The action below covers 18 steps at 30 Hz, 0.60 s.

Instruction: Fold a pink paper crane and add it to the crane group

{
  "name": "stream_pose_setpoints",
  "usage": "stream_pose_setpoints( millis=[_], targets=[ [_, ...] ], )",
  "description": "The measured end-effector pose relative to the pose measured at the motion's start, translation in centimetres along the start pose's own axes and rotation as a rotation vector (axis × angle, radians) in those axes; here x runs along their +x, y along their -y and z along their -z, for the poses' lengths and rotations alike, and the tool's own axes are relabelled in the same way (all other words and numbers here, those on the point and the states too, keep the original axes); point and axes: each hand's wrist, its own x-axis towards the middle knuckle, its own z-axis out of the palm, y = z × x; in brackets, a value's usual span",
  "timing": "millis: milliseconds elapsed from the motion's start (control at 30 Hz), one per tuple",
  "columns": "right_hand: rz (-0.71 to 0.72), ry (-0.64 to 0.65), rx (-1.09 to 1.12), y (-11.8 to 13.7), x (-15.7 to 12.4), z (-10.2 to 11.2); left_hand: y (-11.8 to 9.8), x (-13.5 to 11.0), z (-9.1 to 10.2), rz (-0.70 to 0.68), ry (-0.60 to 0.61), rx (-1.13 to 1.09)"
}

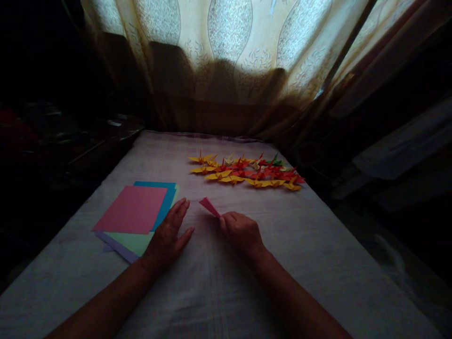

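My right hand (240, 230) is closed in a pinch on a small folded pink paper piece (209, 206) that sticks out up and to the left of its fingertips. My left hand (168, 234) lies flat on the pale cloth with its fingers stretched out, holding nothing. Its edge sits beside a stack of coloured paper sheets (134, 209), pink on top with blue, green and purple beneath. Farther back on the cloth lie several folded paper cranes (247, 172) in yellow, red, orange and green.
The cloth-covered surface (219, 282) runs from me toward a patterned curtain (229, 56) lit from behind. Dark clutter stands off the left edge (70, 141), and dim fabric lies beyond the right edge (395, 155).
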Motion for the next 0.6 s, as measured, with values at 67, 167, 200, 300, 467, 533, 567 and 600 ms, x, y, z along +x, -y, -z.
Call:
stream_pose_setpoints(
  millis=[67,167,200,300,467,533,567,600],
  targets=[
    [-0.157,-0.072,0.168,-0.6,0.7,1.0,-0.1,-0.1,-0.2,0.003,-0.017,-0.001],
    [-0.444,-0.129,0.555,-0.3,1.5,1.8,-0.2,-0.3,-0.6,0.007,0.019,-0.036],
    [-0.519,-0.126,0.681,0.0,1.6,1.8,-0.3,-0.4,-0.7,0.032,0.034,-0.073],
    [-0.626,-0.095,0.9,1.1,1.5,1.2,-0.8,-0.3,-0.7,0.205,0.106,-0.303],
    [-0.629,-0.043,0.893,2.2,0.5,-0.1,-1.8,0.3,-0.7,0.446,0.182,-0.749],
    [-0.618,-0.022,0.847,2.5,0.0,-0.4,-2.0,0.5,-0.8,0.511,0.171,-0.812],
    [-0.602,-0.007,0.82,2.6,-0.2,-0.5,-2.1,0.6,-0.8,0.547,0.168,-0.83],
    [-0.58,0.011,0.793,2.7,-0.5,-0.6,-2.2,0.7,-0.9,0.581,0.167,-0.848]
  ],
)
